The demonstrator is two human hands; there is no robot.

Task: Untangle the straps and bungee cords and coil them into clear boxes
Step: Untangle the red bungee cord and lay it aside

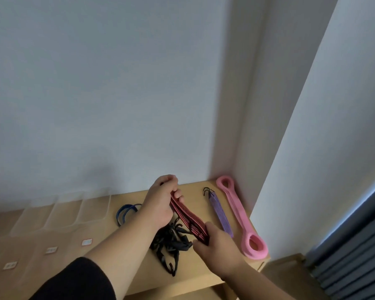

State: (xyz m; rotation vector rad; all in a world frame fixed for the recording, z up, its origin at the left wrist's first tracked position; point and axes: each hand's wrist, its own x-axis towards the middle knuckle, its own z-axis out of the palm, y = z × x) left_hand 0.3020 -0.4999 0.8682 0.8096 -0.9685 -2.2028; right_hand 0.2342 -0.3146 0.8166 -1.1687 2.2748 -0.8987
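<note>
Here, the person stretches a red-and-black striped bungee cord [187, 215] between both hands above a light wooden desk [206, 276]. The left hand [161, 202], at the far end, has its fingers curled tightly round the folded strands, knuckles up. The right hand [217, 245], nearer and to the right, pinches the other end of the same bundle between thumb and fingers. The cord runs diagonally from far left to near right, raised off the desk.

Directly beneath it lies a tangled heap of black straps [171, 245], trailing towards the near edge. To the left, just beyond the left wrist, a blue cord [125, 212] lies looped on the desk. To the right, a purple bungee cord [220, 213] with dark hooks at its far end lies straight, and just beside it a pink band [239, 215] with a loop at each end runs along the wall corner.

On the left part of the desk stand clear boxes [63, 213], each with a small white label on its near face. A black sleeve [78, 280] covers the left forearm.
</note>
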